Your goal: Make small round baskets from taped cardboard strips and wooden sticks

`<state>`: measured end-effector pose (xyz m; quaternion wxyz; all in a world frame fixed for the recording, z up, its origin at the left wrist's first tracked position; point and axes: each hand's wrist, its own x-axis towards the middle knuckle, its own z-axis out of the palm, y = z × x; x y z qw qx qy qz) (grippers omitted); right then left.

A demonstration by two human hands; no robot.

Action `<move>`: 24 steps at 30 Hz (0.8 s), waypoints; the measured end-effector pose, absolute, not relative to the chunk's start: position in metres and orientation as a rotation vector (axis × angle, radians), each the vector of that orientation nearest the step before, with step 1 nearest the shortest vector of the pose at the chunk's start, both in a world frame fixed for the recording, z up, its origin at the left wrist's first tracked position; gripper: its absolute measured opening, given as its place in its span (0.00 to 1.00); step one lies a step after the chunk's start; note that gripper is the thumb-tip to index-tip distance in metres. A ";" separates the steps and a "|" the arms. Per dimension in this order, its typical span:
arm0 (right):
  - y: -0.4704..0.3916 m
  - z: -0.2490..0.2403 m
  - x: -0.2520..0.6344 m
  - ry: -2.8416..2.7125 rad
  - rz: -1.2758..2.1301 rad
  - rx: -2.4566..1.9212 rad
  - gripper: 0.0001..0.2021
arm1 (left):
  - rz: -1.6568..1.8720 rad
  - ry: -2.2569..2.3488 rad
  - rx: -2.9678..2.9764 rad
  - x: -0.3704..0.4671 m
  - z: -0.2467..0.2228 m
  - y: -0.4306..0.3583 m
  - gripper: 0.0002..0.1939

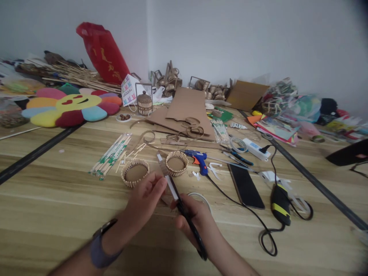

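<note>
My right hand (198, 218) is closed round the black handles of a pair of scissors (189, 226), whose blades point away from me and up to the left. A narrow white strip (171, 188) shows along the blades. Close beside them my left hand (148, 193) is pinched, thumb against fingers; what sits between the fingertips is too small to make out. Just beyond the hands stand two round rings of short wooden sticks with brown bases, the left ring (135, 173) and the right ring (177, 163). A blue glue gun (199, 160) lies to their right.
A phone (246, 186), a black-and-yellow device (281, 205) with a looping cable, and a power strip (257, 148) lie at right. Bagged sticks (111, 155) are at left. Cardboard sheets (186, 107), a small lidded bucket (144, 103) and a flower cushion (71, 107) stand farther back.
</note>
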<state>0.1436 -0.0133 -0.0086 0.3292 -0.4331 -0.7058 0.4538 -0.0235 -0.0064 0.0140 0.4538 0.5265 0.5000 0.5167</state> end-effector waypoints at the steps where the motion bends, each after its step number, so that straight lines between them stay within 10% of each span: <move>1: -0.013 -0.009 0.143 -1.852 1.182 -1.139 0.40 | 1.233 1.208 1.309 -0.023 0.014 -0.006 0.18; 24: -0.018 -0.009 0.140 -1.821 1.265 -0.987 0.37 | 1.239 1.104 1.214 -0.020 0.011 -0.011 0.16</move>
